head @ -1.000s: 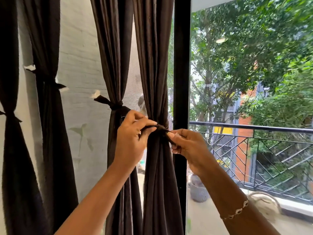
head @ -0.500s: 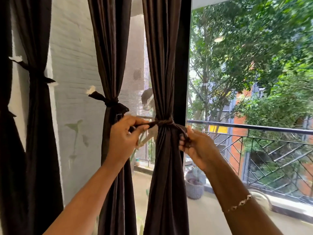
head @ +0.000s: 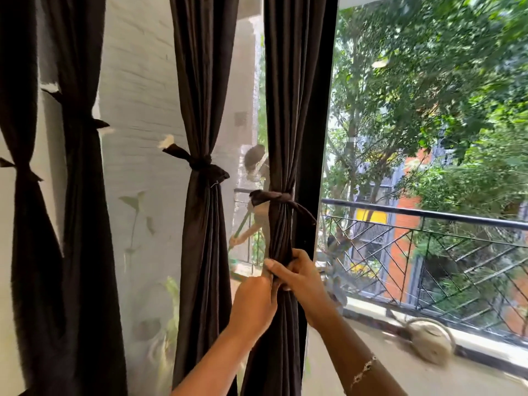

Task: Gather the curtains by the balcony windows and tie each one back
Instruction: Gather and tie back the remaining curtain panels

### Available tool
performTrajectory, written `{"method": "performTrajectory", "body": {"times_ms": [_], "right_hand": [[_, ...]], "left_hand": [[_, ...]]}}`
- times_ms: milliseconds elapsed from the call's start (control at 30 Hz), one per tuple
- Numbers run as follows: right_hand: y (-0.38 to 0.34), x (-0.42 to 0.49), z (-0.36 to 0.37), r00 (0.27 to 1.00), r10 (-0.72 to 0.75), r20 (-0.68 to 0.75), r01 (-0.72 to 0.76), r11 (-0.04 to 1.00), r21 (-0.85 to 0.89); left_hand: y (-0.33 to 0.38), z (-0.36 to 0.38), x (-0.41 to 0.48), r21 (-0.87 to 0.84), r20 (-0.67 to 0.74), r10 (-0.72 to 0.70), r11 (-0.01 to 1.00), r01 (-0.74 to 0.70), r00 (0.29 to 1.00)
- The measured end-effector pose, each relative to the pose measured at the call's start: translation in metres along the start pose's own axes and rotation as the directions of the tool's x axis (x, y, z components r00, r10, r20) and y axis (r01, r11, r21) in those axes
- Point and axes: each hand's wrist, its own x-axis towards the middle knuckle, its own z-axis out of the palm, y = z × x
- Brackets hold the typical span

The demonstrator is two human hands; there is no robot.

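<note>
My left hand point(head: 254, 298) and right hand point(head: 300, 277) had left the tie point(head: 274, 197), now knotted round the rightmost curtain point(head: 285, 110) beside the window frame point(head: 324, 110), and dropped below it, fingers curled round its gathered folds (this one looked finished).

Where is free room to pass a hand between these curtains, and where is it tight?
Widest: between the second curtain from left and third curtain. Narrower: between the third and rightmost curtain. Crowded where left hand and right hand grip it.

Daylit: white-painted brick wall point(head: 137, 81) left, black vertical window frame point(head: 324, 81) centre, black metal balcony railing point(head: 428, 215) right above pale concrete balcony floor point(head: 400, 375), dense green trees point(head: 428, 81) and orange-red brick building point(head: 400, 252) beyond.
</note>
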Motion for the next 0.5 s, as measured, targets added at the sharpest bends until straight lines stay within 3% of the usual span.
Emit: {"method": "performTrajectory", "body": {"times_ms": [133,233,333,500], "right_hand": [[-0.001,0.002,0.006,0.998,-0.054,-0.016,0.051,0.99,-0.131],[-0.015,0.005,0.001,0.981,-0.181,-0.07,0.153,0.943,-0.297],[-0.041,0.006,-0.004,0.899,-0.416,-0.139,0.312,0.828,-0.465],[-0.102,0.02,-0.001,0.732,-0.679,-0.061,0.509,0.604,-0.613]], "left_hand": [[-0.002,-0.012,-0.002,-0.065,-0.003,-0.003,0.998,0.003,1.0],[-0.001,-0.036,0.003,-0.132,-0.08,-0.004,0.991,-0.006,0.997],[0.004,-0.067,0.019,-0.295,-0.215,-0.02,0.954,-0.046,0.976],[0.02,-0.11,0.07,-0.254,-0.345,0.103,0.947,-0.198,0.933]]}}
